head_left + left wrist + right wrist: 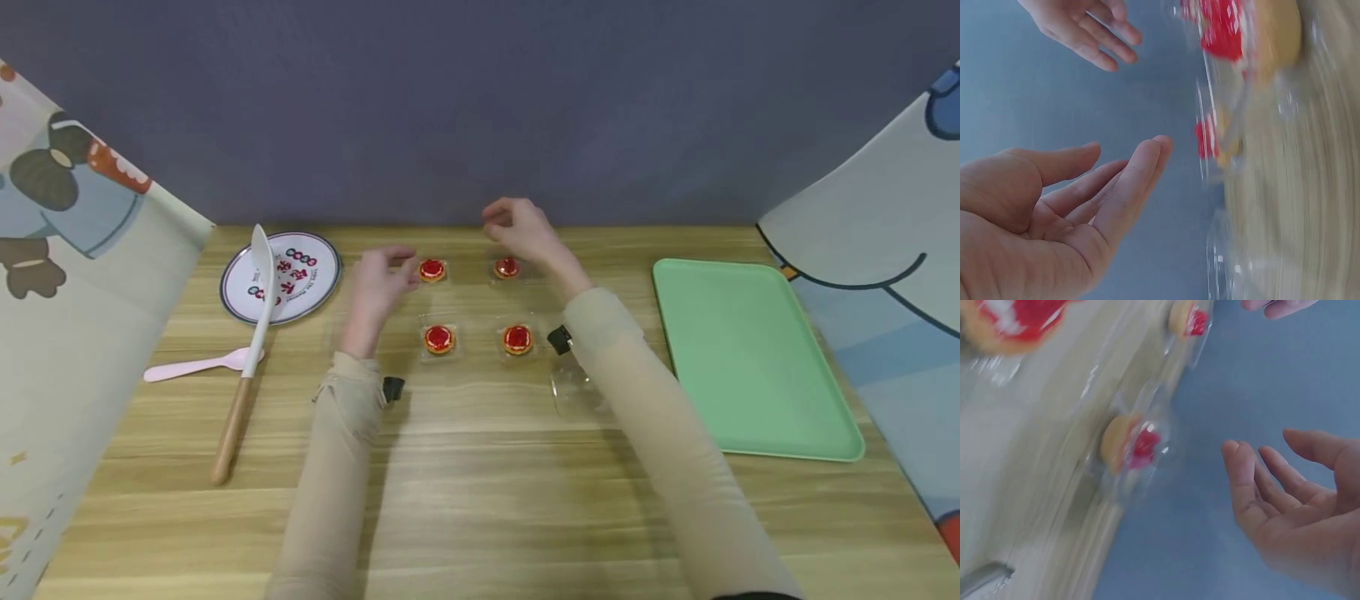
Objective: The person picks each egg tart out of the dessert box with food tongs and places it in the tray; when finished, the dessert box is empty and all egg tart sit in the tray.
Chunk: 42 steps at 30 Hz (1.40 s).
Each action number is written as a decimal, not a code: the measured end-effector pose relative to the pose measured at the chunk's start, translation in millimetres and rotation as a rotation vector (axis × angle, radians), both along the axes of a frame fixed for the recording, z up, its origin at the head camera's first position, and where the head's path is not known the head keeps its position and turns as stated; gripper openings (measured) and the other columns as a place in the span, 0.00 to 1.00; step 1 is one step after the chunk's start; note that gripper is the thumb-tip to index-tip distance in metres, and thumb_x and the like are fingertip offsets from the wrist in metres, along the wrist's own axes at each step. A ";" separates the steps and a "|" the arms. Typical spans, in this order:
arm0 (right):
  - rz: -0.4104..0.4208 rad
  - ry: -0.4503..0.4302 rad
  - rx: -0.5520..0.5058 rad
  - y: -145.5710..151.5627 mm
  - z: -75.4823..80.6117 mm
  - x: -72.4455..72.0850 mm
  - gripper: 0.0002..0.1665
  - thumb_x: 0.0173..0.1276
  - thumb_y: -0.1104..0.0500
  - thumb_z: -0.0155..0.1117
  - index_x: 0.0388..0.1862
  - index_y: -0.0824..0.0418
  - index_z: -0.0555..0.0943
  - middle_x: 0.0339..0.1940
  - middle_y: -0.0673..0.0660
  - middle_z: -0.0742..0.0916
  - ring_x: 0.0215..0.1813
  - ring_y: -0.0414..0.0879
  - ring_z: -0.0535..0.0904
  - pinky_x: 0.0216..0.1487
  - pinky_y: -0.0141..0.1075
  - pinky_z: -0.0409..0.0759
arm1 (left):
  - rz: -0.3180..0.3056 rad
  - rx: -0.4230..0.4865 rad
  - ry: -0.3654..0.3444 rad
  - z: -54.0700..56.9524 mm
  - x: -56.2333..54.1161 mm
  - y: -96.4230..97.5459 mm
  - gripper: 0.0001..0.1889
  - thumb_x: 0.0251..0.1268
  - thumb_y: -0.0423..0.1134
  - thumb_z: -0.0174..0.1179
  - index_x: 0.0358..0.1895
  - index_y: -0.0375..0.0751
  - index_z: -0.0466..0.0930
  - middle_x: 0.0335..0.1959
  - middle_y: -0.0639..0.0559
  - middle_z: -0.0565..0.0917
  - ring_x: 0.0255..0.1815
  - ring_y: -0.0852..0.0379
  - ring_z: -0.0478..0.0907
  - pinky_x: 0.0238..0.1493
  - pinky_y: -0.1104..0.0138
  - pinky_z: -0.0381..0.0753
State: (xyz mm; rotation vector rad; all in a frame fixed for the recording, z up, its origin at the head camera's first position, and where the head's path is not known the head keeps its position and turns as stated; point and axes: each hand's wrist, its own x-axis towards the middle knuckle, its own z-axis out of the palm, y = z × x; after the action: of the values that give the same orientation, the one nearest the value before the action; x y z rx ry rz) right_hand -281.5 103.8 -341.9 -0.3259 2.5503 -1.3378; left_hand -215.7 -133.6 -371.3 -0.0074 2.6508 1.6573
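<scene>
Several small red-topped tarts sit in clear plastic boxes on the wooden table, in a front and a back row. My left hand is raised beside the back left tart, its fingers loosely bent and nothing between them. Above and behind the back right tart hovers my right hand, also holding nothing, thumb apart from the fingers in the right wrist view. The front left tart and the front right tart lie nearer me, between the forearms.
A clear plastic piece lies partly under the right forearm. On the left, a long-handled white spoon crosses a printed plate and a pink spoon. A green tray lies on the right. A dark wall stands behind the table.
</scene>
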 end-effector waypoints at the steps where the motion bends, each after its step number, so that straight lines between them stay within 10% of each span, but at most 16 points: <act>1: -0.011 0.003 0.014 4.3 -1.5 -0.4 0.23 0.83 0.64 0.57 0.73 0.70 0.76 0.67 0.66 0.83 0.68 0.59 0.79 0.69 0.48 0.82 | -0.008 0.002 0.001 -0.4 -0.6 4.7 0.18 0.82 0.29 0.56 0.66 0.20 0.78 0.60 0.26 0.84 0.49 0.33 0.89 0.47 0.65 0.93; 14: -0.065 0.010 0.099 28.9 -14.0 -1.7 0.23 0.80 0.68 0.58 0.70 0.74 0.76 0.67 0.70 0.83 0.69 0.61 0.78 0.73 0.48 0.79 | -0.104 0.119 -0.076 -3.9 -0.8 54.1 0.20 0.80 0.25 0.56 0.69 0.17 0.73 0.58 0.24 0.84 0.49 0.31 0.89 0.48 0.62 0.93; 28: 0.070 -0.048 0.206 28.6 -25.6 -7.6 0.25 0.80 0.71 0.52 0.73 0.78 0.71 0.69 0.76 0.79 0.71 0.66 0.76 0.76 0.50 0.77 | -0.120 -0.095 -0.031 -8.4 -4.0 59.5 0.20 0.75 0.25 0.57 0.67 0.20 0.78 0.56 0.28 0.87 0.47 0.38 0.91 0.49 0.59 0.93; 42: 0.043 -0.150 0.119 17.4 -36.5 -6.0 0.28 0.78 0.75 0.52 0.75 0.76 0.72 0.60 0.75 0.86 0.43 0.58 0.88 0.51 0.40 0.92 | -0.141 -0.133 -0.102 -15.6 -4.5 61.8 0.17 0.77 0.25 0.61 0.63 0.21 0.80 0.55 0.29 0.87 0.48 0.38 0.90 0.51 0.59 0.92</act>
State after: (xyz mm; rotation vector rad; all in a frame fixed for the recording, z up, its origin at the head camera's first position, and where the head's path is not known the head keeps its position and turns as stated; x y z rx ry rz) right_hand -287.4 121.3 -378.4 -0.2471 2.4702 -1.1445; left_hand -220.2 -71.8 -386.9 0.0886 2.6135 1.3991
